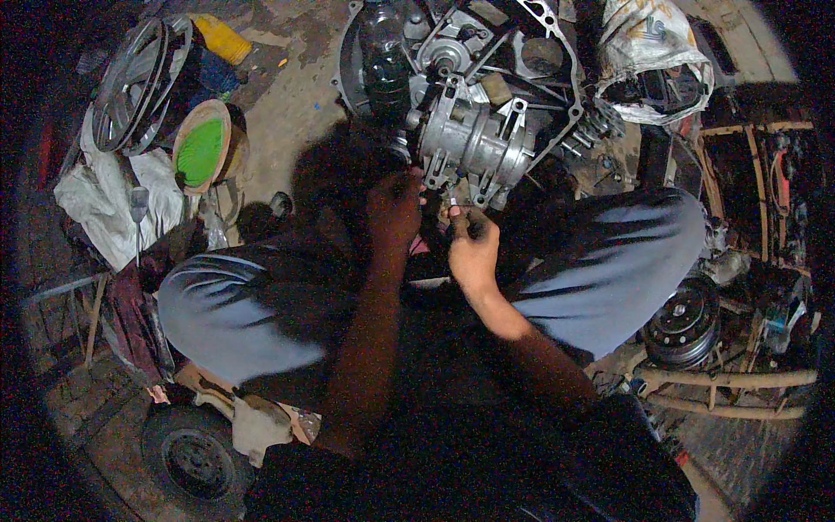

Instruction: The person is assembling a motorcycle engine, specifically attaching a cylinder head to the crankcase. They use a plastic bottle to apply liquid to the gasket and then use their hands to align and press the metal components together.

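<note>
A grey metal engine block (474,130) with ribbed casing lies on the floor in front of me, between my knees. My left hand (393,213) presses against its near lower edge, fingers curled in shadow. My right hand (472,248) is just right of it, fingers pinched on a small metal part (454,198) at the engine's underside. What the left hand grips is hidden by shadow.
A spoked wheel rim (139,83) and a round lid with a green inside (202,148) lie at the left, with white cloth (104,200) under them. A white sack (648,56) sits top right. A pulley (683,326) lies by my right knee, a small wheel (193,457) bottom left.
</note>
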A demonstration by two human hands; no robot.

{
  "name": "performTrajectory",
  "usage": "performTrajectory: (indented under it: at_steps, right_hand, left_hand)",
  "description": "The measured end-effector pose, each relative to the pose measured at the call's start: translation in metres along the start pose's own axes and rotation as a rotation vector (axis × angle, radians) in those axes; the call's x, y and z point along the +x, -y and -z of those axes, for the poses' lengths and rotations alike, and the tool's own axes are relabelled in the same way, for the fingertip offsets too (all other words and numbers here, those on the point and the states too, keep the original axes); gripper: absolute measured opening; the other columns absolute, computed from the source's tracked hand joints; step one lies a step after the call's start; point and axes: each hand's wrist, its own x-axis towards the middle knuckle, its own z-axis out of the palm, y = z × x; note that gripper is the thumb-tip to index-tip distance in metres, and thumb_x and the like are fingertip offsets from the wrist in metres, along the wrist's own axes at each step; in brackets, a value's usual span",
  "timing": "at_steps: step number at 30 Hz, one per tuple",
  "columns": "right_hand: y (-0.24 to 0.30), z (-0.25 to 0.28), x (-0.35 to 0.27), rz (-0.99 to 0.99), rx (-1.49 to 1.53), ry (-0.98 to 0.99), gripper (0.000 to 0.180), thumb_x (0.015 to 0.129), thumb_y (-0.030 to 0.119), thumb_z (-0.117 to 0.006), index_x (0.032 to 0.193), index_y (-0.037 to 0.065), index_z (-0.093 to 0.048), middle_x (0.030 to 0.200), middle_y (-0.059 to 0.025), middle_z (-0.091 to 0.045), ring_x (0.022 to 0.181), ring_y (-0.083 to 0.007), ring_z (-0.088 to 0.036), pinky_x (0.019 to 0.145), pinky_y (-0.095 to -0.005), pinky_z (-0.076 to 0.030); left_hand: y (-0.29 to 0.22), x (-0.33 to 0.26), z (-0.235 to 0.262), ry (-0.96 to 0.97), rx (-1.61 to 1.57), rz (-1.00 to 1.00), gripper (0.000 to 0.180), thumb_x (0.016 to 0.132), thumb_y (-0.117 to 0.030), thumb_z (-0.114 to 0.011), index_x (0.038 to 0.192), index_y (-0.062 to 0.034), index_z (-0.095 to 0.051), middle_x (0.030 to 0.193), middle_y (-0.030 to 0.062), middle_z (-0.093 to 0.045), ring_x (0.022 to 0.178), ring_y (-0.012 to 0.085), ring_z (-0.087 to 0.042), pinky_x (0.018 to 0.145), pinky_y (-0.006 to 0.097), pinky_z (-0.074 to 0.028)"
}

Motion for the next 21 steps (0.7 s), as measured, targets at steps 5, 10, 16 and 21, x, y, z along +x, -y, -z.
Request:
performTrajectory:
  at_steps: [5, 10, 16, 21]
  right_hand:
    - [-0.012, -0.012, 0.003, -0.001, 0.002, -0.058, 0.024, 0.103, 0.015, -0.061, 0.092, -0.004, -0.07, 0.084, -0.0046, -0.07, 0.078, -0.0117, -0.057, 0.074, -0.03, -0.046]
    - [-0.007, -0.014, 0.005, -0.031, 0.057, -0.085, 0.023, 0.103, 0.013, -0.06, 0.091, -0.004, -0.07, 0.084, -0.0031, -0.069, 0.078, -0.0103, -0.056, 0.072, -0.0289, -0.045]
    - [0.004, -0.027, 0.01, -0.194, 0.138, -0.081, 0.011, 0.1, 0.007, -0.059, 0.097, -0.001, -0.066, 0.09, -0.0094, -0.071, 0.087, -0.0221, -0.066, 0.083, -0.0374, -0.05]
    - [0.014, -0.032, 0.009, -0.235, 0.35, -0.117, 0.017, 0.101, 0.011, -0.062, 0.092, 0.0, -0.07, 0.083, -0.0045, -0.068, 0.075, -0.014, -0.058, 0.069, -0.031, -0.047]
  left_hand:
    - [0.006, 0.005, -0.001, 0.003, -0.013, -0.024, 0.035, 0.099, -0.034, -0.067, 0.103, 0.0, -0.074, 0.083, 0.0088, -0.073, 0.07, 0.0176, -0.07, 0.065, 0.035, -0.054]
    - [0.007, 0.006, -0.007, -0.04, 0.062, 0.063, 0.036, 0.099, -0.034, -0.067, 0.1, 0.0011, -0.073, 0.081, 0.0093, -0.072, 0.069, 0.0177, -0.069, 0.065, 0.036, -0.053]
    - [0.013, 0.012, -0.006, -0.033, 0.27, -0.097, 0.034, 0.099, -0.032, -0.066, 0.098, 0.0013, -0.073, 0.081, 0.0114, -0.072, 0.07, 0.0212, -0.069, 0.067, 0.038, -0.053]
    - [0.014, 0.012, -0.006, -0.063, 0.239, -0.161, 0.04, 0.099, -0.036, -0.064, 0.092, 0.0015, -0.073, 0.081, 0.0172, -0.071, 0.074, 0.0315, -0.068, 0.073, 0.044, -0.051]
